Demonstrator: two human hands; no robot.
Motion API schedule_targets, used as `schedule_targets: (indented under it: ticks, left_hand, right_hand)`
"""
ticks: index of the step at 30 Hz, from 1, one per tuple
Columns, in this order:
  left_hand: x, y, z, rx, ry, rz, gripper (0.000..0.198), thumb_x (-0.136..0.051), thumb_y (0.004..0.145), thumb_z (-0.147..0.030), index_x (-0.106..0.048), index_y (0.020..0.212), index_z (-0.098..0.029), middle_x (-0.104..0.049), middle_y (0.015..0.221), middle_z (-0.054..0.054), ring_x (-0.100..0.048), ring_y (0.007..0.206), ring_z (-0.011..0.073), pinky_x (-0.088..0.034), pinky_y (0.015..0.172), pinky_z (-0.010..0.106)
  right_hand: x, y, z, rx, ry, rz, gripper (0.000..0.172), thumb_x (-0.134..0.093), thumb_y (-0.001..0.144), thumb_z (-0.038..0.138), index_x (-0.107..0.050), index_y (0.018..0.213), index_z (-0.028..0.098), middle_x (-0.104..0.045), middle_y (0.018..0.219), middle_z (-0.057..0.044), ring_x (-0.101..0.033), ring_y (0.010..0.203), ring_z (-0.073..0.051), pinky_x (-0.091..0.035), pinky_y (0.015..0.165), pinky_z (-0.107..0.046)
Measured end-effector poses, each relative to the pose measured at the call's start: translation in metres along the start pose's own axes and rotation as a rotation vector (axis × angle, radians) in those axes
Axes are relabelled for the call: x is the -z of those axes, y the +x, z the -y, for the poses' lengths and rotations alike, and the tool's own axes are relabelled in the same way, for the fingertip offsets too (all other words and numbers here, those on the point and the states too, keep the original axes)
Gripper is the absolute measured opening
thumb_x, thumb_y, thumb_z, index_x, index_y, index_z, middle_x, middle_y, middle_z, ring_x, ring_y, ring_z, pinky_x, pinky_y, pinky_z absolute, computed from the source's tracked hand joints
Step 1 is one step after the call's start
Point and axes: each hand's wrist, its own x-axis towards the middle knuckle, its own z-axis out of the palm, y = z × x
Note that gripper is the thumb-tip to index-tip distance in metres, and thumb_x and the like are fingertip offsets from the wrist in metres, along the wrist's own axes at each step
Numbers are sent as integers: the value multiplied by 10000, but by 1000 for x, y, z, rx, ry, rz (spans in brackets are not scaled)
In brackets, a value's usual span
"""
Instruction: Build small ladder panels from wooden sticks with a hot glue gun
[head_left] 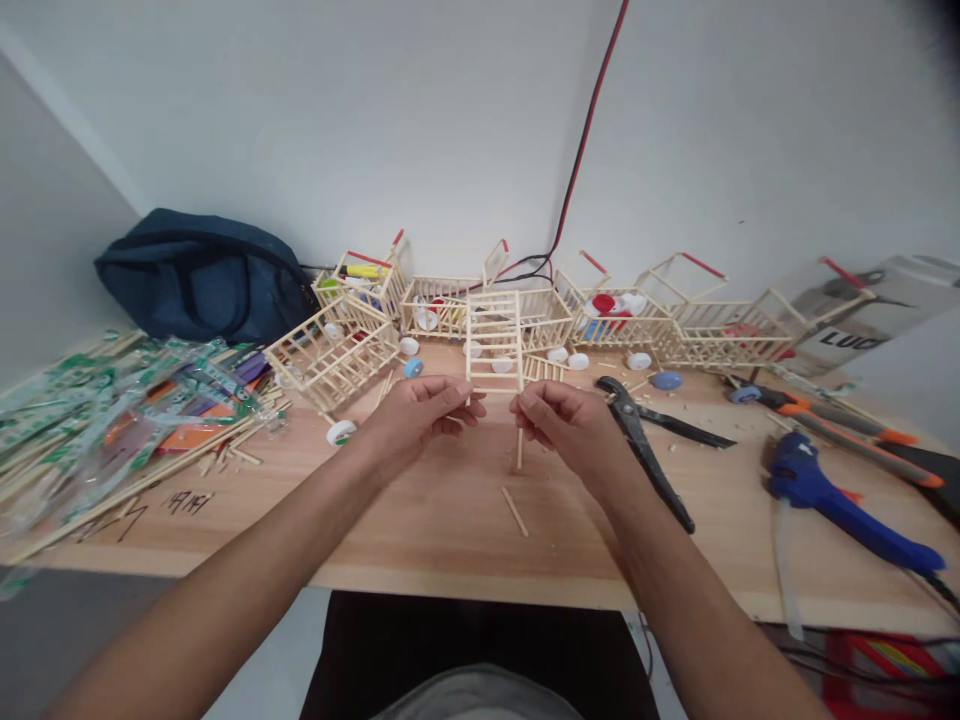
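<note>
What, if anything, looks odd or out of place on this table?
Mostly the left side: crumpled wrappers lie tangled among sticks, looking untidy. The leftmost cart stands askew, nearer the front than the row of carts. One loose stick lies alone near the front edge. The held frame looks intact.

We see a frame [493, 391] of matt, bare wooden sticks. Behind it we find carts [622, 330] of similar wood; rightward, a smooth plastic glue gun [840, 508]; leftward, glossy clear-plastic wrappers [157, 415] and a cloth bag [214, 285]; beneath, a wood-grained tabletop [420, 530].
</note>
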Motion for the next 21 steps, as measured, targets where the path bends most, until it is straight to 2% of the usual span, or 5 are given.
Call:
schedule_targets:
  ticks: [5, 12, 21]
  left_hand:
    - [0, -2, 0, -41, 47, -28, 280, -778, 728, -393, -736, 788, -123, -710, 732, 48, -600, 664, 105, -432, 642, 228]
    - [3, -2, 2, -97, 89, -26, 270, -769, 735, -406, -748, 767, -138, -711, 717, 37, -588, 651, 106, -434, 651, 242]
    - [4, -4, 0, -38, 85, 2, 312, -771, 736, -426, -753, 846, -134, -747, 861, 85, -629, 761, 133, -457, 698, 250]
  right_hand:
    - [-2, 2, -7, -24, -19, -15, 331, -611, 834, 489, -671, 752, 175, -593, 635, 1, -481, 538, -85, -344, 489, -223]
    - [-5, 2, -11, -58, 50, -27, 315, -631, 830, 478, -697, 812, 170, -620, 707, -6, -467, 552, -77, -321, 479, -222]
    - [-4, 3, -11, -68, 157, -54, 279, -663, 822, 446, -674, 767, 173, -620, 704, -1, -468, 556, -69, -320, 476, -208]
